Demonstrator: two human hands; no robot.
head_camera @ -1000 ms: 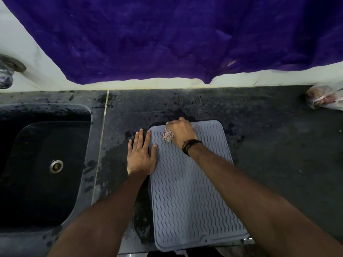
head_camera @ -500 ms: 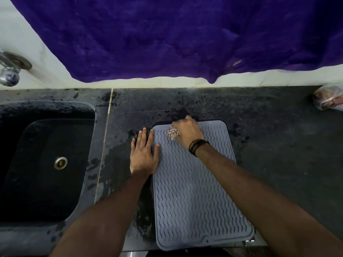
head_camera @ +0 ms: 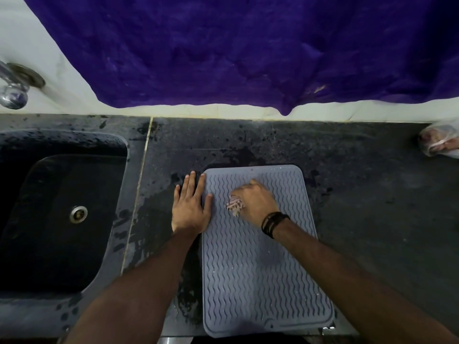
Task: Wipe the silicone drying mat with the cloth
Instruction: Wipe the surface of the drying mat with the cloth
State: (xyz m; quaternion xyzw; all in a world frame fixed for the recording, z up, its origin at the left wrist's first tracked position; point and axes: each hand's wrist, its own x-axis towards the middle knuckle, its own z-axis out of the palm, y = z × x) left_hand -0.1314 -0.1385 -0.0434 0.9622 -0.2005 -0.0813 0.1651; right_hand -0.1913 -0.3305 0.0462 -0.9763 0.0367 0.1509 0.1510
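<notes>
A grey silicone drying mat (head_camera: 258, 274) with wavy ridges lies on the dark countertop, reaching to the near edge. My right hand (head_camera: 255, 202) grips a small striped cloth (head_camera: 234, 205) bunched under its fingers and presses it on the upper part of the mat. My left hand (head_camera: 191, 207) lies flat with straight fingers on the counter, its thumb side touching the mat's left edge. Most of the cloth is hidden under my right hand.
A dark sink (head_camera: 59, 214) with a metal drain sits on the left, with a tap (head_camera: 12, 93) on the wall above it. A purple towel (head_camera: 223, 50) hangs over the back wall. A plastic bag (head_camera: 442, 142) lies at the far right. The counter (head_camera: 372, 207) is wet around the mat.
My right hand has slid the cloth from the mat's far left corner towards me and to the right. My left hand has stayed at the mat's left edge.
</notes>
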